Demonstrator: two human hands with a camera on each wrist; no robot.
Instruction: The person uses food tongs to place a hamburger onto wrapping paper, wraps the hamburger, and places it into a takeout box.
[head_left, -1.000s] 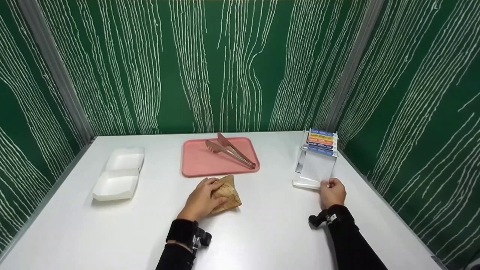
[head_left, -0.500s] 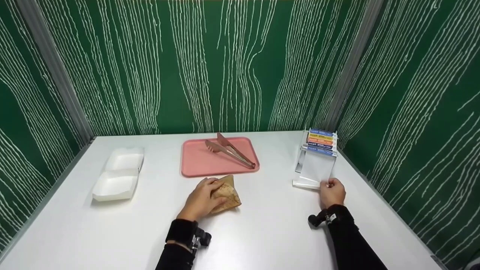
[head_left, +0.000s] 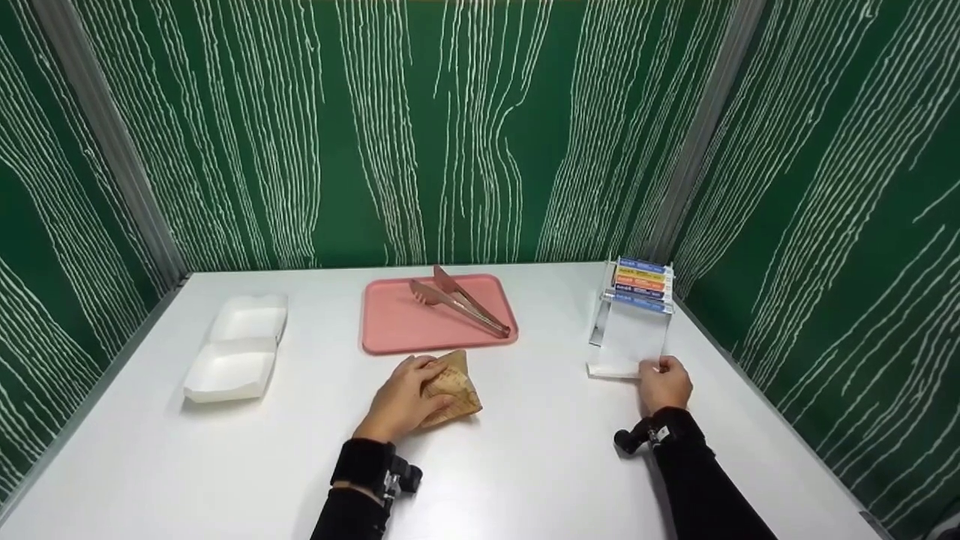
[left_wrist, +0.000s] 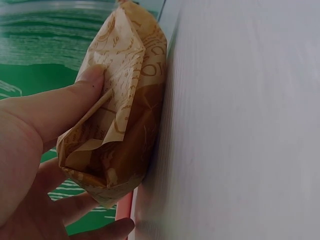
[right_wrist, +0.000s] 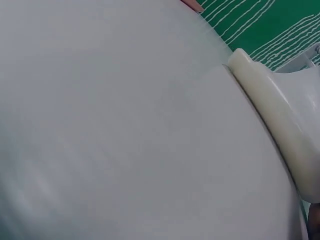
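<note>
While the brown paper parcel [head_left: 454, 388] is sitting mid-bench [head_left: 525, 472], just on the near side of the pink tray [head_left: 391, 330], the left hand [head_left: 400, 399] is steadying it: in the left wrist view the thumb [left_wrist: 62, 107] is pressing on the printed face, and the lower fingers [left_wrist: 73, 208] are spreading loosely beneath. A folded flap [left_wrist: 123, 117] is gaping there, so a light, even hold is probably serving best, keeping the face flat without crushing the wrap. Over to the right, the right hand [head_left: 666, 386] is pinching one end of the curled lower edge of a white sheet [head_left: 634, 337], as the head view shows; the right wrist view is catching too little of those fingers to add more. Because the grip is sitting at one end, drawing low and square to the rack [head_left: 599, 322] is likely giving less skew than pulling sideways. Both forearms are reaching forward low over the bench, the left one angling rightward and the right one leftward. Farther out, tongs [head_left: 469, 304] are lying on the tray, and a white box [head_left: 231, 367] is standing open at the left.
</note>
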